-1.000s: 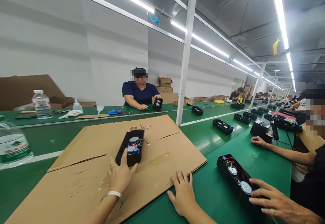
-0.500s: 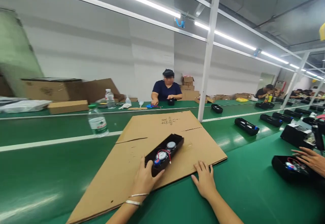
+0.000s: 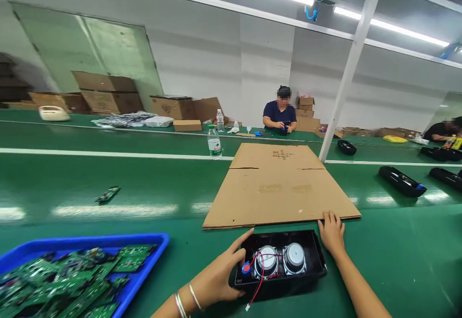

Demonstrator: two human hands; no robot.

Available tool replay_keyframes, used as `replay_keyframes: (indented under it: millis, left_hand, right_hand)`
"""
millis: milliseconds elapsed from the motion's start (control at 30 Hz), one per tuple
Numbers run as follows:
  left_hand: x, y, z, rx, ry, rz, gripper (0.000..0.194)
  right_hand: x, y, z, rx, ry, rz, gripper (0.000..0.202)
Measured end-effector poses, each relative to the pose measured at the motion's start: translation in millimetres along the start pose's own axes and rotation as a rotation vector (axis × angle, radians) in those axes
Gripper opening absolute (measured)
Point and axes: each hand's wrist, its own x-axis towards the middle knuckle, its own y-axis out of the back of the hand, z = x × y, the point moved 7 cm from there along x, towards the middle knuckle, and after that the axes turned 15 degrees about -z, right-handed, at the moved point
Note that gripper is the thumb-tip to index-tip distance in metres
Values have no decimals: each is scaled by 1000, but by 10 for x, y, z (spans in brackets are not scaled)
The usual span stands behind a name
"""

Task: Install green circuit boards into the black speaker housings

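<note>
A black speaker housing (image 3: 281, 285) rests at the green bench's near edge, open side up. Inside it sit two round silver speakers (image 3: 267, 260), and a red-and-black wire with a white plug (image 3: 248, 307) hangs over the front wall. My left hand (image 3: 221, 271) is closed around the housing's left end, thumb and fingers on opposite walls. A blue-and-red round part (image 3: 246, 268) lies by those fingers. Just beyond the housing's right end, my right hand (image 3: 332, 235) lies with spread fingertips on the near edge of a flat cardboard sheet (image 3: 277, 207), holding nothing.
At the left stands a blue tray (image 3: 164, 241) of green circuit boards; one loose board (image 3: 108, 195) lies behind it. A water bottle (image 3: 214, 144) stands beyond the cardboard. Black housings (image 3: 402, 182) line the right. A white post (image 3: 355, 63) rises behind; a co-worker (image 3: 279, 116) sits opposite.
The housing has come off the cardboard onto the bench nearer me and turned level, held by my left hand. The cardboard now lies squarer and farther away. My view has swung left, bringing in the tray.
</note>
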Motion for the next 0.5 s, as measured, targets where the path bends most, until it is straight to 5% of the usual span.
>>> replay_keyframes:
  millis: [133,233,500]
  left_hand:
    - [-250,122,72,-22,39,-53,51]
    - [-481,393,-99,14,157,90,73]
    - [-1207,1885,-1359,160,768,590,22]
  right_hand:
    - [-15,26,39,-10,28,53,46]
    - [4,0,86,11,56,105,51]
    - [203,-271,262,45,62,203,51]
